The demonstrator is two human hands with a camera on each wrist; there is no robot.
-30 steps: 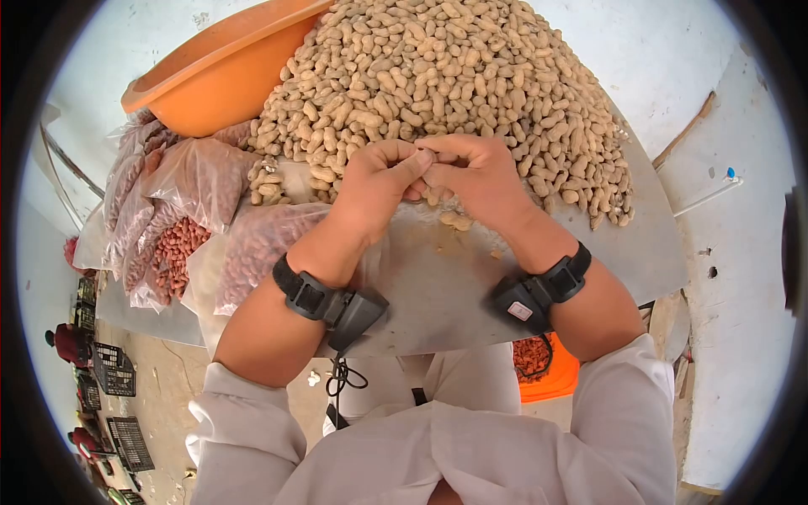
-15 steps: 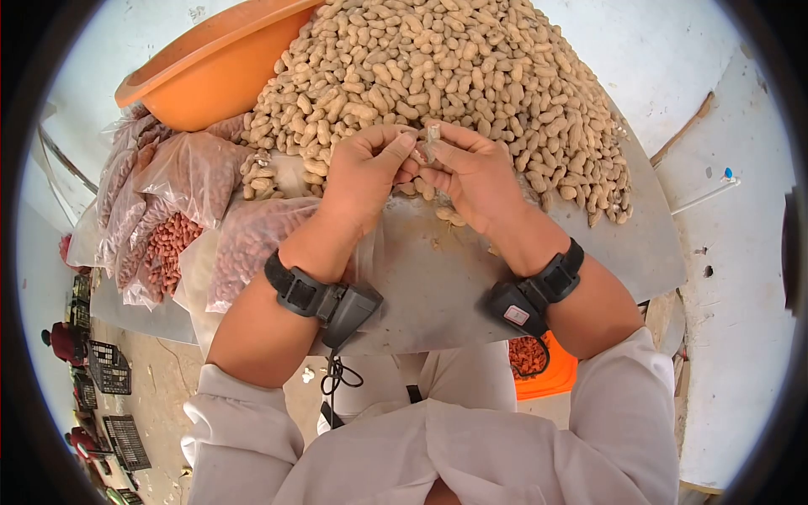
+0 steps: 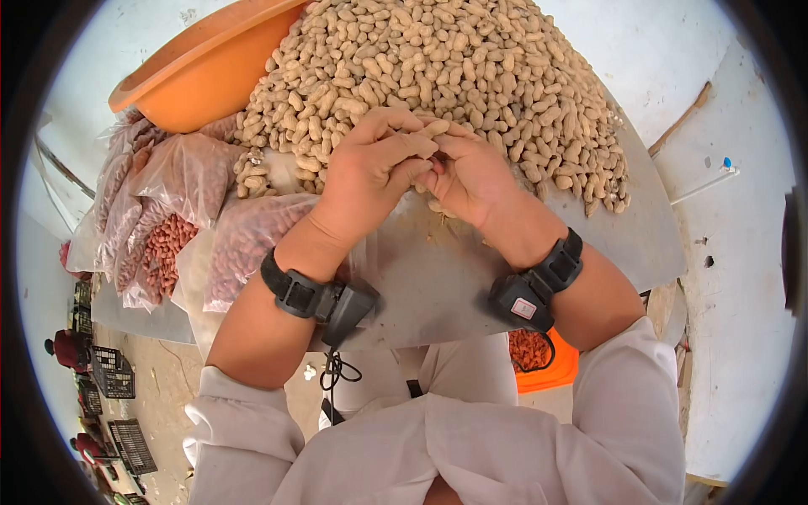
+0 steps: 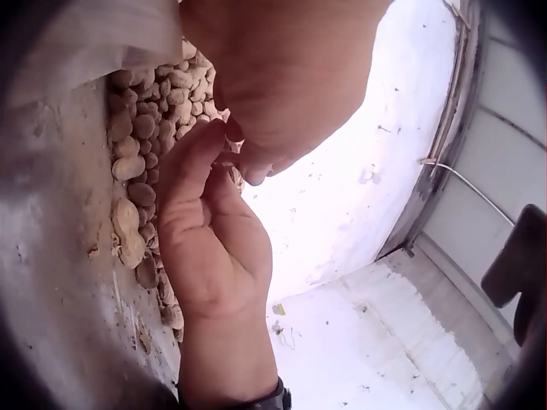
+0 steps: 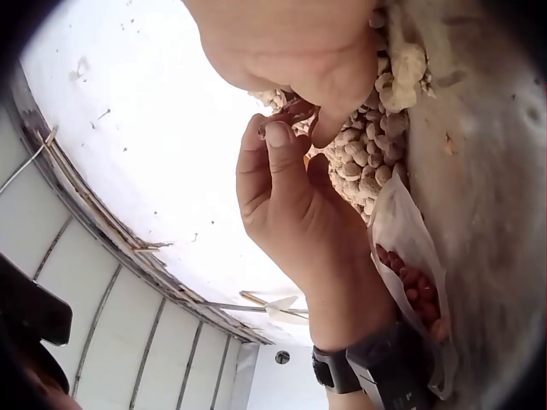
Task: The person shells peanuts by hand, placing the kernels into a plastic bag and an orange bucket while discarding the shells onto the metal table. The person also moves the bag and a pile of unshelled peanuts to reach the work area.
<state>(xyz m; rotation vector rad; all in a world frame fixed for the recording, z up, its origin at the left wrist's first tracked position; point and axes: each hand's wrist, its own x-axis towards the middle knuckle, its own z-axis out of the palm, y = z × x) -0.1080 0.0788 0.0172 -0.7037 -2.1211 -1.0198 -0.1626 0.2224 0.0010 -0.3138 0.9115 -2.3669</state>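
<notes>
Hands: both are raised together at the near edge of the peanut heap, fingertips meeting. The left hand (image 3: 364, 183) pinches a small dark reddish piece between thumb and forefinger; the right hand (image 3: 481, 183) has curled fingers that appear to grip its other end, though overlap partly hides them.
Table: broad, dull grey metal surface (image 3: 421, 290), lying under heap, bags and hands.
Heap: large mound of pale tan, unshelled peanuts (image 3: 438, 63), directly beyond the hands.
Basin: big, smooth orange plastic basin (image 3: 206, 80), tilted on the heap's left side.
Bags: clear plastic bags of pinkish-red kernels (image 3: 189, 172), left of the hands; loose red kernels (image 3: 168, 252) show among them.
Tub: bright orange container (image 3: 555, 370) holding reddish bits, below the table's near edge.
Pod: one tan peanut pod (image 3: 434, 128) shows at the joined fingertips; which hand holds it, if either, cannot be told.
Reddish piece: apparently a peanut kernel (image 5: 295, 111), dark skin exposed between the fingers. That suggests a freshly opened shell, its contents resembling the bagged kernels more than the heap's whole pods.
</notes>
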